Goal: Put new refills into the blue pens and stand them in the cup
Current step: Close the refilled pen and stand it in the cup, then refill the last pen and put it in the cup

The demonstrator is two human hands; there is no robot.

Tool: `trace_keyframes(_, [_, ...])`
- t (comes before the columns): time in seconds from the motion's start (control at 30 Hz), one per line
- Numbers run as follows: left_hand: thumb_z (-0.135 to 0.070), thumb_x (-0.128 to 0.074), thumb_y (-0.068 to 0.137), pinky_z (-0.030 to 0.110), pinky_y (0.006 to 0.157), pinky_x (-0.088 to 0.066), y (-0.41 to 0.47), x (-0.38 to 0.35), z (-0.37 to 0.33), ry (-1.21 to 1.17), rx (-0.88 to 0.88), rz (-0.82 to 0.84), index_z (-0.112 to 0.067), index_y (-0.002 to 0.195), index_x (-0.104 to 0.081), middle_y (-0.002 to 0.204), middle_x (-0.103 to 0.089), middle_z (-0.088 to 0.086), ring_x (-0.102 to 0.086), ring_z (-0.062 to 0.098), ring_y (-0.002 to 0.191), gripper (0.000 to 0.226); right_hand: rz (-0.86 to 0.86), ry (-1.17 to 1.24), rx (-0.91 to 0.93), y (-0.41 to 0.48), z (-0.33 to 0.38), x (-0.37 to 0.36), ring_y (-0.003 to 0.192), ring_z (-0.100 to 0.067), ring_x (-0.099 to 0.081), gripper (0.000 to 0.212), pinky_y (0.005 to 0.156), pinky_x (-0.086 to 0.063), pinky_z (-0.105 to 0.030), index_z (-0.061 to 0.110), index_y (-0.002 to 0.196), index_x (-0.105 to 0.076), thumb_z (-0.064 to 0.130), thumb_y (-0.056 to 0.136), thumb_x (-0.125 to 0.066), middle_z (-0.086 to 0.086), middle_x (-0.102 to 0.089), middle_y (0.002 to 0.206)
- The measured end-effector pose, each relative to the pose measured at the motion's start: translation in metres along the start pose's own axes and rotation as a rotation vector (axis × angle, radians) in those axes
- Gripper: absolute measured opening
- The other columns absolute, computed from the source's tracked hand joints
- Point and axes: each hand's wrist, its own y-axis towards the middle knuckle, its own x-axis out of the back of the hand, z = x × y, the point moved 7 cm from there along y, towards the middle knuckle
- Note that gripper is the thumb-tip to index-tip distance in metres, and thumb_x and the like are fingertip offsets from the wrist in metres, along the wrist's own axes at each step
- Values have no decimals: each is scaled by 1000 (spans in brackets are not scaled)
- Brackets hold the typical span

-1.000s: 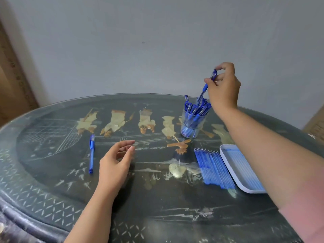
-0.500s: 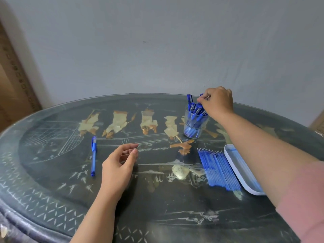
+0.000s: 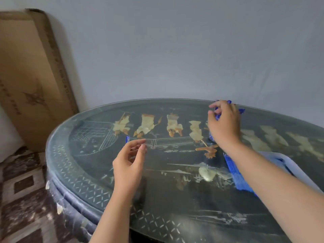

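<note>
left hand (image 3: 129,160): fingers loose and apart, holding nothing, above the table (image 3: 175,195).
refills (image 3: 235,174): blue row under the right forearm, white tray (image 3: 291,165) beside.
loose pen (image 3: 127,139): just past the left fingertips, mostly hidden.
right hand (image 3: 225,123): curled over the cup; blurred, grip cannot be told.
cup (image 3: 211,137): behind the right hand, pens (image 3: 242,111) poking out.
step: probably standing a pen in the cup.
next: left hand must close round the loose pen's barrel.
</note>
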Motion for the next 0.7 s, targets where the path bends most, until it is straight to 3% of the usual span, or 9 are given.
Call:
trace_keyframes(0.13, [-14,-58,97,41,90,-55,7,67,10,54,30,-227,-31,95,-69,93,-72,-4,-68,12,92,21,236,69,6,-77,40,-59,89,-13,-49,6,78,-38,-30,18,91,-65,13,89,-61,1,-58,89])
trace_keyframes(0.3, [-18,-49,101,46,91,-54,8,90,25,1,139,-356,-34,96,-65,93,-70,-6,-68,12,92,23,473,108,-36,-143,77,-127,92,-12,-52,11,84,-44,-28,22,88,-65,25,95,-57,9,-58,89])
trace_keyframes(0.57, [-17,-48,100,41,90,-55,13,94,32,9,157,-333,-35,99,-66,93,-71,-7,-68,5,92,25,524,-107,-49,-162,106,-170,104,-19,-51,32,92,-40,-31,19,109,-61,48,95,-54,2,-56,106])
trace_keyframes(0.7, [-18,-50,99,40,91,-54,15,95,33,17,163,-327,-36,100,-65,94,-71,-7,-67,5,94,24,496,-209,-17,-165,105,-178,101,-22,-53,29,89,-41,-32,16,108,-60,41,99,-49,-3,-58,106])
